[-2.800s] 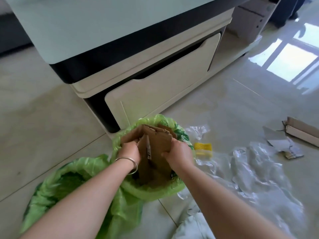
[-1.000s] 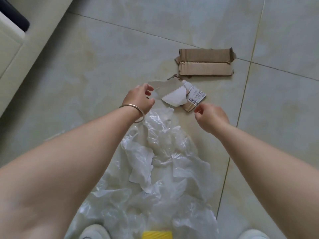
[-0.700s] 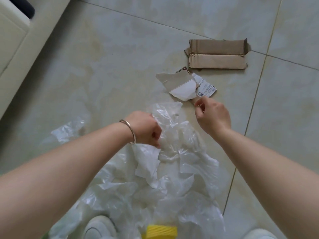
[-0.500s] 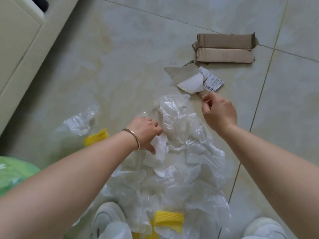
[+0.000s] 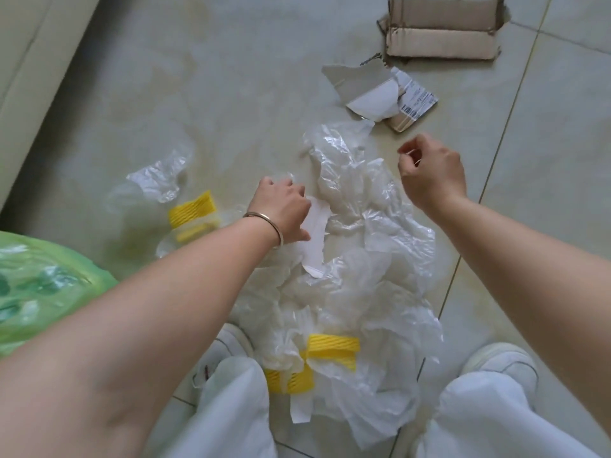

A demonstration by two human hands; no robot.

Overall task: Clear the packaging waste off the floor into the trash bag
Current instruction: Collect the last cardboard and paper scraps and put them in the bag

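On the tiled floor (image 5: 231, 77) between my feet, I see the biggest thing: a sprawl of crumpled clear plastic wrap (image 5: 363, 266) with yellow foam netting (image 5: 332, 353) tucked into its near edge. At the left edge lies the green trash bag (image 5: 36, 285), well apart from the cardboard. A flattened cardboard box (image 5: 443, 28) rests at the top, and just below it a torn cardboard scrap with a shipping label (image 5: 380, 90). A smaller plastic piece with more yellow netting (image 5: 191, 209) sits left of the main sheet. My left hand (image 5: 281, 209), bracelet at the wrist, is down on the wrap, fingers curled into the plastic, gripping it. My right hand (image 5: 429, 170) hovers above the wrap's right side, fingers curled, holding nothing I can make out.
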